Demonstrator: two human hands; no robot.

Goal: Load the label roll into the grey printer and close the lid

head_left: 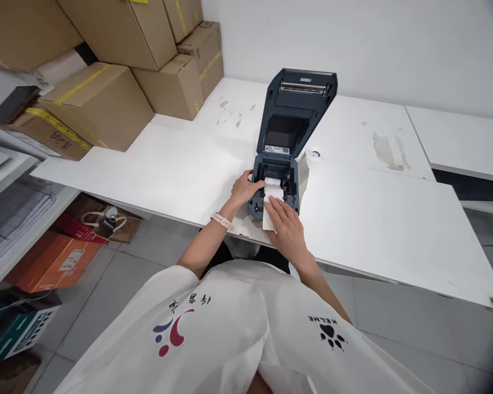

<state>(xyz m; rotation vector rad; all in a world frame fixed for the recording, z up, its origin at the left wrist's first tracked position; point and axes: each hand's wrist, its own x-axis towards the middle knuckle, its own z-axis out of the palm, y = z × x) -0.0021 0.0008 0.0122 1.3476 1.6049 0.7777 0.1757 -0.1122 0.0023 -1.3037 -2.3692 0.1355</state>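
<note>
A dark label printer [296, 186] sits on the white table with its lid [299, 98] raised. White label paper [273, 190] lies in its bay, and a strip of it reaches over the front edge. My left hand [243, 190] grips the printer's left wall, with the thumb stretched inside to the paper's left side. My right hand [286, 227] rests over the front of the printer. Its fingers lie flat on the paper strip and cover part of it. Right of the printer is a white roll [313, 156] with a blue-rimmed core.
Cardboard boxes [94, 104] are stacked at the back left of the white table [378, 219]. A wall stands behind. At the left, a shelf [28, 219] and an orange box [53, 260] are below table height.
</note>
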